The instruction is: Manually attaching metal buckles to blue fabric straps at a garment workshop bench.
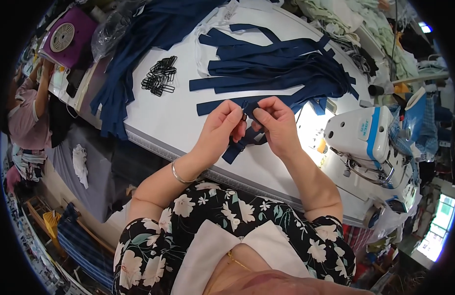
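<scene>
Over the white table my two hands meet at a navy fabric strap point(249, 109). My left hand point(220, 120) pinches a small black slider buckle point(244, 112) at the strap, its fingers closed. My right hand point(276, 120) grips the strap's folded end between thumb and fingers, close beside the left. Below the hands a lower length of strap point(231, 154) hangs down onto the table. Whether the strap passes through the buckle is hidden by my fingers. Left of the hands lies a heap of black wire-like slider buckles point(159, 76).
Navy strips point(281, 66) lie fanned out beyond my hands. Another bundle point(139, 44) drapes over the table's left edge. A white sewing machine point(358, 130) with a lit lamp stands at the right. A ruler strip point(158, 146) runs along the near edge. Another person point(30, 113) is at far left.
</scene>
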The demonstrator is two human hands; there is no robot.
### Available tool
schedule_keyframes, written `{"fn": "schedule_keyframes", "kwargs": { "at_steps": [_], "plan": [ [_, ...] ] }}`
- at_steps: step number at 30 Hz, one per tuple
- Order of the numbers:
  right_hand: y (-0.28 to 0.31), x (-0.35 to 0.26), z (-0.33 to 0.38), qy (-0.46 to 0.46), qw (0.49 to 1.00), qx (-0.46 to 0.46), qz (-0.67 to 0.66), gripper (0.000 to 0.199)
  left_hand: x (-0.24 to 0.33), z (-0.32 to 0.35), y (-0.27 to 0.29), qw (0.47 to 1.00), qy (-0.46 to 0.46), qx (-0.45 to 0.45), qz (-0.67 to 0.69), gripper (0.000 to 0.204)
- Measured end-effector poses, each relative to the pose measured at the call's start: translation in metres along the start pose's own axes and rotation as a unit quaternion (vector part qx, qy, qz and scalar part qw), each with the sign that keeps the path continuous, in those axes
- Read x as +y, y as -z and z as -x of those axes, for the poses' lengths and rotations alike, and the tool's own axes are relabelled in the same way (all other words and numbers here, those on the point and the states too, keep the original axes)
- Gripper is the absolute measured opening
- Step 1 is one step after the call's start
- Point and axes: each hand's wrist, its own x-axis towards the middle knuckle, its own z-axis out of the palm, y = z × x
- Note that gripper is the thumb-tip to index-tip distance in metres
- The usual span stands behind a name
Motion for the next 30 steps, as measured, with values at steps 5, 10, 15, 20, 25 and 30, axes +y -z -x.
{"fn": "schedule_keyframes", "kwargs": {
  "at_steps": [5,10,15,20,25,30],
  "plan": [
    [0.005,0.002,-0.005,-0.035,0.996,-0.069,-0.038,0.013,0.000,-0.002,0.001,1.000,0.007,-0.010,0.002,0.019],
    [-0.007,-0.010,0.001,0.024,0.995,-0.068,0.063,0.018,0.009,-0.005,0.006,0.999,0.031,-0.014,-0.023,0.018],
    [-0.004,-0.006,0.005,0.049,0.982,-0.100,0.154,0.015,0.015,-0.002,0.008,0.996,0.049,0.000,-0.075,0.014],
    [-0.003,0.001,-0.003,0.240,0.931,-0.074,0.264,0.012,0.010,0.003,0.006,0.966,-0.067,0.075,-0.240,0.010],
    [-0.002,-0.001,0.000,0.244,0.912,-0.060,0.325,0.011,0.003,0.004,-0.001,0.886,-0.215,0.138,-0.387,0.009],
    [-0.009,-0.001,0.003,0.135,0.951,0.018,0.279,0.009,0.001,0.000,-0.001,0.764,-0.374,0.116,-0.513,0.013]
  ]
}}
